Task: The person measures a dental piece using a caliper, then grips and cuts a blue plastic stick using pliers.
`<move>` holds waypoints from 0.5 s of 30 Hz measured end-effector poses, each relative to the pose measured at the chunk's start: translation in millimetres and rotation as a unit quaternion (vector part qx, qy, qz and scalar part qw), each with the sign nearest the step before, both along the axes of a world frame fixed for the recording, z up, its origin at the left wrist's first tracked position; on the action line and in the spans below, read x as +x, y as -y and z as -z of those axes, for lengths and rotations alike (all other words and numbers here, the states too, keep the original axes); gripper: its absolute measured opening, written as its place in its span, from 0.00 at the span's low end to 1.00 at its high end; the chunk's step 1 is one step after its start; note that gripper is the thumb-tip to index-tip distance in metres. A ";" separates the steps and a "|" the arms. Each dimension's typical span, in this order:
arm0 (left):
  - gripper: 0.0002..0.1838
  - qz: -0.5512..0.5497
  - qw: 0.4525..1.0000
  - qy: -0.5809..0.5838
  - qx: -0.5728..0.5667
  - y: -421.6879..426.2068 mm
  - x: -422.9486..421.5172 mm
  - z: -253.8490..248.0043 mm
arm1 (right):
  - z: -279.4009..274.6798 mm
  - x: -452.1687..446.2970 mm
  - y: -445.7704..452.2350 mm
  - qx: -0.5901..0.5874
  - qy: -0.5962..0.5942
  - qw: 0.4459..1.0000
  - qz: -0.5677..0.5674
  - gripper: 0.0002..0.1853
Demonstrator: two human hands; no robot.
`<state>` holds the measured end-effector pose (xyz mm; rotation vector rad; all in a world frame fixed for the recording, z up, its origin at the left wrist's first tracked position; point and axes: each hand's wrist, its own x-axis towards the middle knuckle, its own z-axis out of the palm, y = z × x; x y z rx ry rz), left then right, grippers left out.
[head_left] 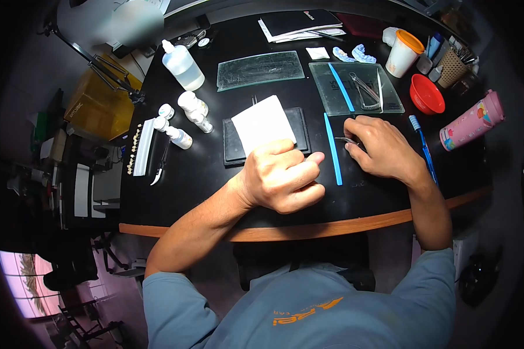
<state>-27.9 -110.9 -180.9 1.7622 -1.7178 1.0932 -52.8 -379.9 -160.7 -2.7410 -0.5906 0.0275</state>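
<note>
White pad over black case

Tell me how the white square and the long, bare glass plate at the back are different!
The white square is solid white, but the glass plate is see-through, so the dark table shows behind it. The white square is nearly square, while the glass plate is a long rectangle. The left hand hides part of the white square; no hand hides the glass plate. Both look flat with straight edges.
</note>
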 end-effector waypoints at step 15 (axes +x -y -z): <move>0.18 -0.021 0.999 0.034 0.015 -3.3 2.7 -9.1 | -50.8 -108.8 -88.9 0.675 -0.141 0.605 -0.397 0.13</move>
